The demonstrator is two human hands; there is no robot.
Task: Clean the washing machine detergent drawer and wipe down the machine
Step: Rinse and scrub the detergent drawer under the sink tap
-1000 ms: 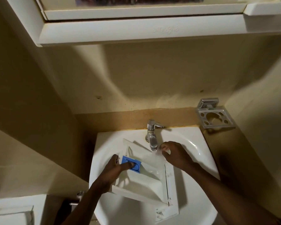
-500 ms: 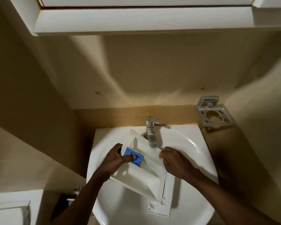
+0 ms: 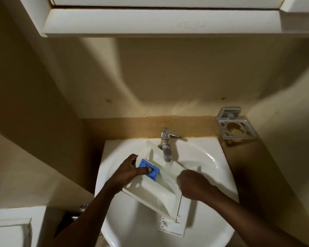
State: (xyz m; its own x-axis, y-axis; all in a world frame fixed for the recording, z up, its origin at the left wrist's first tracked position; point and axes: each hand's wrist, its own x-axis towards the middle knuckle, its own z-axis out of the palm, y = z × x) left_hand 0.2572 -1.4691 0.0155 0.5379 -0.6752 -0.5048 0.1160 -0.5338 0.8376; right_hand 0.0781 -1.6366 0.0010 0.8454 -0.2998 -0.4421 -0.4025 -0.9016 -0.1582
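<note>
Right hand [image 3: 191,184] dropped, curled on drawer [image 3: 150,191] edge; my left hand [image 3: 127,172] pinches it; wet plastic could slip.

The detergent drawer [image 3: 150,189] lies slantwise across the sink [image 3: 212,157], filling its middle and left. The tap [image 3: 165,148] overhangs the drawer's far end. The left grip [image 3: 127,170] and right grip [image 3: 191,184] each hold a side of the drawer, blocking access there. Bare basin lies open right of the tap and along the near rim. Walls close in on both sides. A toothbrush holder [image 3: 236,127] juts out at the right, and a cabinet [image 3: 150,20] overhangs above.
</note>
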